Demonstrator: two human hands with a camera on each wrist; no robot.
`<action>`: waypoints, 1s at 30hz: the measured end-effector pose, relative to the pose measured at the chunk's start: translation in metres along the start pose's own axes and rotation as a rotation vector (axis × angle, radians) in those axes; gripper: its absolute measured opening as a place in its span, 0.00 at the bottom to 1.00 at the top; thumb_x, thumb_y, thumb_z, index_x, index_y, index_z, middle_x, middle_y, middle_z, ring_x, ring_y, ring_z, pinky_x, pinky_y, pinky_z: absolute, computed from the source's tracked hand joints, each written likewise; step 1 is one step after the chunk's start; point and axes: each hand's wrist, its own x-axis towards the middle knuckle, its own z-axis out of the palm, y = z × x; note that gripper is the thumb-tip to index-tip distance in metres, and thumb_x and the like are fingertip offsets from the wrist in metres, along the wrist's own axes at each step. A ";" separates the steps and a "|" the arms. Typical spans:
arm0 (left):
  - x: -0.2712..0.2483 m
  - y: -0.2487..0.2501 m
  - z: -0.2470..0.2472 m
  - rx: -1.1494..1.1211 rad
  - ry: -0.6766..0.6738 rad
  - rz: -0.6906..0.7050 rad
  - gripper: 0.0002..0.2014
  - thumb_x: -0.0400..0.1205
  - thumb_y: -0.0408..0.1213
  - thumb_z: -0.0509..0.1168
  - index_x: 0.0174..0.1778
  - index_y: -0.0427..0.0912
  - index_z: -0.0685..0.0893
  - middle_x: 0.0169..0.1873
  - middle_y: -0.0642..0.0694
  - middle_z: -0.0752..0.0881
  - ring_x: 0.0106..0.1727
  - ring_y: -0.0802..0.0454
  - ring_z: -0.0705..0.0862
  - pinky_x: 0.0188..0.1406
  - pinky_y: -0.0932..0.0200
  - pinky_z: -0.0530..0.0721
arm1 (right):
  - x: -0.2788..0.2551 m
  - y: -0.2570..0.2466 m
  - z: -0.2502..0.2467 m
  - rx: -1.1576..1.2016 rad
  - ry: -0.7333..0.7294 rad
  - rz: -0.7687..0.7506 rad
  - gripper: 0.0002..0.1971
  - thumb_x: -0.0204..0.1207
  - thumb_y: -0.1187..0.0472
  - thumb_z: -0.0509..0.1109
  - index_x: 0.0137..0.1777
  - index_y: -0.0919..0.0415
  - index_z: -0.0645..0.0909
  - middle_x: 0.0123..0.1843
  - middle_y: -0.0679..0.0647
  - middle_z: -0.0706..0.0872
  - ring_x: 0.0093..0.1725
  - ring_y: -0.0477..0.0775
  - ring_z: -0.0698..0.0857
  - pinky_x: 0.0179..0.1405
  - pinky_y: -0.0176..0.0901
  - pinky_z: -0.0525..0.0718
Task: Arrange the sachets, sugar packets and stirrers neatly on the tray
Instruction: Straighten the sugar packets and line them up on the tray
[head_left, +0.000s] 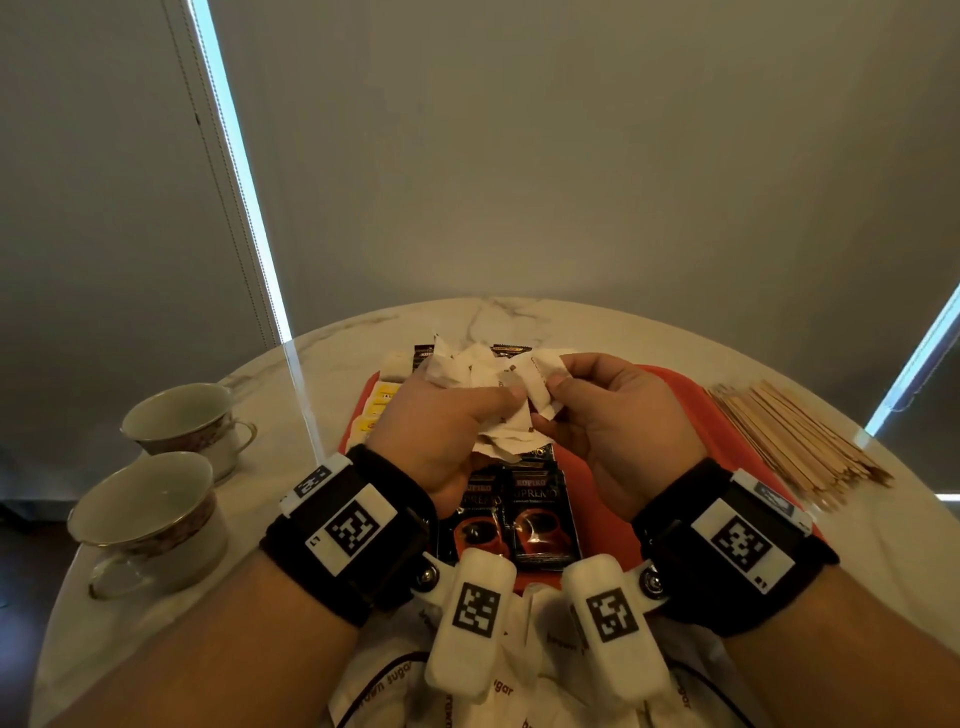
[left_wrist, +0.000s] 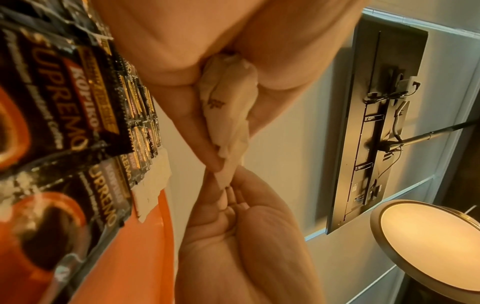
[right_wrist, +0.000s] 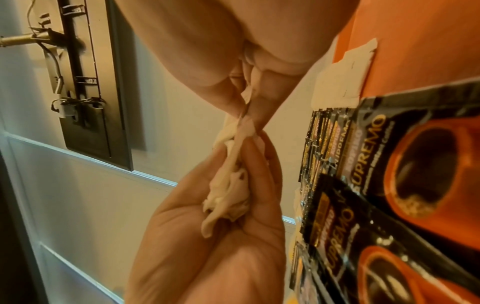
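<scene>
While both hands work above the orange tray, the task stands roughly half done by my judgement. Black coffee sachets lie in an overlapping row along the tray's middle, and yellow sachets sit at its left edge. The left hand clutches a crumpled bunch of white sugar packets over the tray, while the right hand pinches one packet at the edge of that bunch between thumb and fingers. More sugar packets lie loose on the desk at the near edge, off the tray. Wooden stirrers rest in a heap on the desk just right of the tray, not yet placed. Two cups stand at left.
</scene>
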 end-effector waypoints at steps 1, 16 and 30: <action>0.001 -0.001 -0.001 0.004 0.017 0.002 0.17 0.80 0.22 0.72 0.66 0.31 0.85 0.54 0.28 0.91 0.54 0.29 0.92 0.56 0.31 0.91 | 0.000 -0.001 -0.001 -0.030 0.011 -0.015 0.03 0.83 0.69 0.71 0.52 0.64 0.86 0.50 0.61 0.93 0.48 0.58 0.94 0.41 0.46 0.91; 0.003 -0.003 -0.004 0.082 -0.036 0.100 0.23 0.74 0.18 0.76 0.66 0.29 0.84 0.54 0.30 0.92 0.54 0.33 0.93 0.55 0.34 0.91 | -0.005 -0.002 -0.001 -0.137 -0.138 -0.025 0.08 0.79 0.66 0.76 0.57 0.65 0.87 0.49 0.60 0.93 0.45 0.60 0.94 0.40 0.46 0.90; 0.001 -0.004 -0.003 0.034 -0.037 0.074 0.21 0.76 0.20 0.75 0.66 0.29 0.85 0.54 0.30 0.92 0.55 0.31 0.93 0.60 0.28 0.89 | 0.001 -0.007 -0.013 -0.235 -0.168 -0.124 0.07 0.83 0.66 0.71 0.57 0.65 0.89 0.50 0.62 0.94 0.47 0.59 0.93 0.46 0.50 0.91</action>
